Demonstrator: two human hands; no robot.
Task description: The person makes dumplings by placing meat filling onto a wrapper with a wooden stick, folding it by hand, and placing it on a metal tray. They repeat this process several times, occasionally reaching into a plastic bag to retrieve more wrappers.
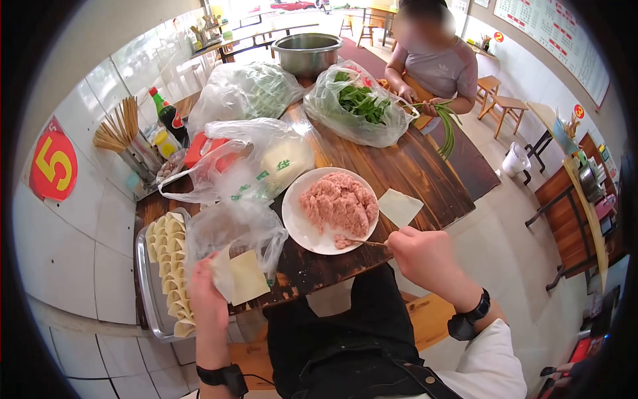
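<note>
Left hand (207,302) holds wrapper (242,276), right hand (422,256) a stick (369,243) at plate (292,223) of mince (335,203).

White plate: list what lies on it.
Pink minced meat on the white plate, with a thin stick from the right hand touching its near edge. The plate's middle is hidden beneath.

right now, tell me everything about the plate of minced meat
The plate is round, white, seemingly ceramic, flat on the wooden table. A mound of pink minced meat covers its middle and right; the left side is bare. A thin stick in the right hand touches the meat at the near rim.
</note>
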